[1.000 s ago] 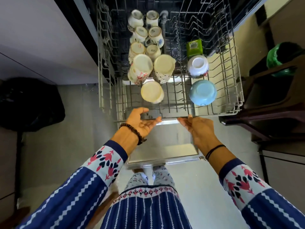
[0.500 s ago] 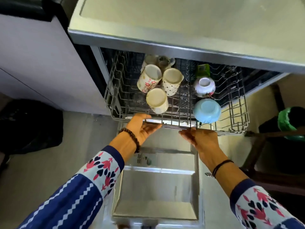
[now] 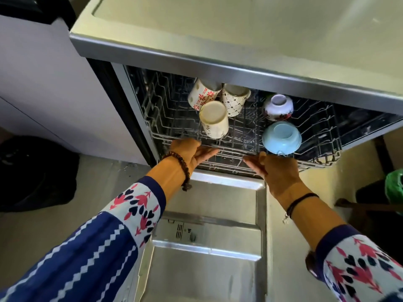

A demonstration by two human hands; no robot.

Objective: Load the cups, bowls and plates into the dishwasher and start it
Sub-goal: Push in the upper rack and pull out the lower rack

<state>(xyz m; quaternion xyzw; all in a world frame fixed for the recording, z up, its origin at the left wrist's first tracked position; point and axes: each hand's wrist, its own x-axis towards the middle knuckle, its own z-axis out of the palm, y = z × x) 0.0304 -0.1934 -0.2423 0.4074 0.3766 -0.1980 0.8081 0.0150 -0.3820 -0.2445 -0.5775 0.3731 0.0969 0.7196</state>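
The dishwasher's upper wire rack (image 3: 322, 149) is mostly pushed in under the steel counter edge. Upside down in it I see a cream cup (image 3: 213, 118), a red-flowered cup (image 3: 201, 95), a dotted cup (image 3: 234, 101), a white patterned bowl (image 3: 278, 105) and a light blue bowl (image 3: 281, 137). Cups further back are hidden by the counter. My left hand (image 3: 192, 151) lies against the rack's front rail below the cream cup, fingers stretched out. My right hand (image 3: 274, 168) presses flat on the same rail just below the blue bowl.
The dishwasher door (image 3: 207, 247) hangs open and flat under my arms, its detergent compartment showing. A beige countertop (image 3: 239, 29) covers the machine. A white cabinet (image 3: 43, 83) and a black bag (image 3: 37, 171) are on the left, a green bag (image 3: 393, 186) and dark furniture on the right.
The rack has slid back into the dishwasher with both hands on its front rail; the rear cups and the green item are now out of sight under the counter.
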